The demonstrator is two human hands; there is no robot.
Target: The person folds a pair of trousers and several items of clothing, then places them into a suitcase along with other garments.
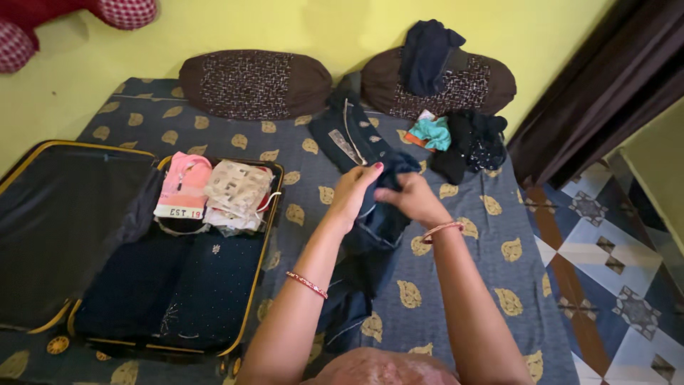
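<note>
Your left hand (354,191) and right hand (412,198) both clutch the dark garment (370,235), lifted off the bed (456,285); open suitcase (267,214) waits alongside.

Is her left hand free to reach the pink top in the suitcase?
Probably not right away: the left hand grips the dark garment together with the right hand. Otherwise the pink top lies uncovered in the open suitcase.

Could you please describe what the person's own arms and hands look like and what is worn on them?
Both forearms are bare, with no sleeves in view. The left hand has dark red polish on the thumbnail, and a thin red bangle circles that forearm. The right hand has a thin pinkish bangle at the wrist.
</note>
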